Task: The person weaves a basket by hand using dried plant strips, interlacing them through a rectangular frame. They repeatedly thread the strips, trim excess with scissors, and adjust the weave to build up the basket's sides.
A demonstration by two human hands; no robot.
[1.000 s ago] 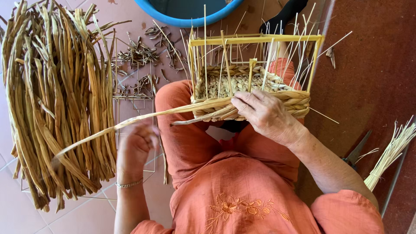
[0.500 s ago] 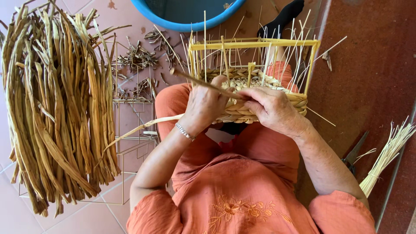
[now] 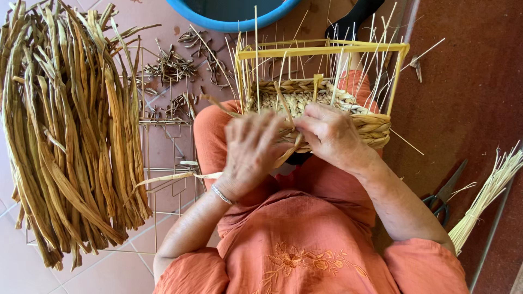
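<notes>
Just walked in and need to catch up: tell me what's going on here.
A seated person in orange weaves a half-made basket on a yellow wire frame in their lap. Both the left hand and right hand work a flat dried strand into its near wall. A large bundle of dried leaves lies alongside, scissors opposite.

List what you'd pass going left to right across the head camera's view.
Bundle of dried leaves → wire frame on the floor → left hand → right hand on the half-woven basket → scissors → sheaf of pale straws.
</notes>
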